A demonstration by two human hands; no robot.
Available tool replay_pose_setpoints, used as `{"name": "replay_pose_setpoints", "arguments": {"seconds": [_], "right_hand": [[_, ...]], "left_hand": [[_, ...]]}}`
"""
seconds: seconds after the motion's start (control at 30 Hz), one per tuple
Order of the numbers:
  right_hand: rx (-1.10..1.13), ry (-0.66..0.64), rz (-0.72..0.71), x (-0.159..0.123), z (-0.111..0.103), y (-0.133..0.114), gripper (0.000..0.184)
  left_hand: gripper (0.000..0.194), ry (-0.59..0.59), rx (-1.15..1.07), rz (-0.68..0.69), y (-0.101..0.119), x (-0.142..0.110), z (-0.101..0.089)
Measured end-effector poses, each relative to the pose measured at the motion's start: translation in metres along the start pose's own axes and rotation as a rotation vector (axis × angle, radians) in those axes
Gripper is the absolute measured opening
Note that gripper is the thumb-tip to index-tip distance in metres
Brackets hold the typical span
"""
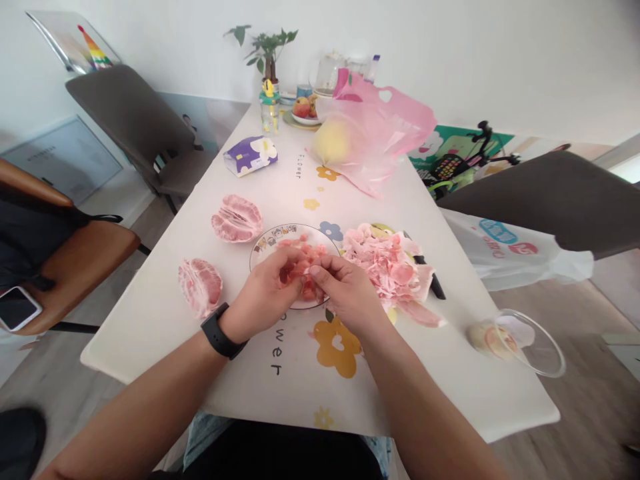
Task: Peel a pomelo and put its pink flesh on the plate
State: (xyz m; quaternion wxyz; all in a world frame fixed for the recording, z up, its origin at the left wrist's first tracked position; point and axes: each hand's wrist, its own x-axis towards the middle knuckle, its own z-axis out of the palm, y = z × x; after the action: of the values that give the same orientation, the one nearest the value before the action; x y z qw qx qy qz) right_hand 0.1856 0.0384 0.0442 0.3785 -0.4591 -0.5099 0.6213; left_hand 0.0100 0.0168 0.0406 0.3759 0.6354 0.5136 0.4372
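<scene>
My left hand (265,290) and my right hand (350,290) meet over a white patterned plate (273,241), both pinched on a pink piece of pomelo flesh (300,272). More peeled flesh lies on the plate. A black watch is on my left wrist. Two peeled pomelo halves lie left of the plate: one near (200,285), one farther (237,218). A heap of pink peel and membrane (393,267) sits right of the plate, touching a black-handled knife (433,280).
A pink plastic bag (380,127) with a whole pomelo, a tissue pack (250,155), a fruit bowl, a bottle and a plant stand at the table's far end. A clear lid (525,340) lies near the right edge. Chairs flank the table; a phone (17,308) rests on the left chair.
</scene>
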Motion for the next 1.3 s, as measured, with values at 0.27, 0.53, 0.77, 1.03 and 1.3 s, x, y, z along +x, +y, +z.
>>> {"name": "replay_pose_setpoints", "arguments": {"seconds": [0.27, 0.53, 0.77, 1.03, 1.3], "right_hand": [[-0.374, 0.071, -0.065, -0.005, 0.003, -0.003, 0.023], [-0.566, 0.108, -0.24, -0.012, 0.011, 0.001, 0.019], [-0.397, 0.047, -0.295, -0.017, -0.004, -0.004, 0.023], [-0.49, 0.381, -0.441, -0.008, -0.047, -0.008, 0.014], [-0.995, 0.698, -0.513, 0.008, -0.087, -0.008, 0.022]], "left_hand": [[0.017, 0.027, 0.142, 0.071, -0.001, -0.001, 0.002], [0.01, 0.091, 0.219, 0.066, -0.004, 0.003, -0.001], [0.02, 0.136, 0.056, -0.036, -0.009, 0.006, -0.004], [0.026, 0.111, -0.263, -0.108, -0.012, 0.009, -0.005], [0.028, 0.112, -0.236, -0.115, -0.015, 0.008, -0.004]]}}
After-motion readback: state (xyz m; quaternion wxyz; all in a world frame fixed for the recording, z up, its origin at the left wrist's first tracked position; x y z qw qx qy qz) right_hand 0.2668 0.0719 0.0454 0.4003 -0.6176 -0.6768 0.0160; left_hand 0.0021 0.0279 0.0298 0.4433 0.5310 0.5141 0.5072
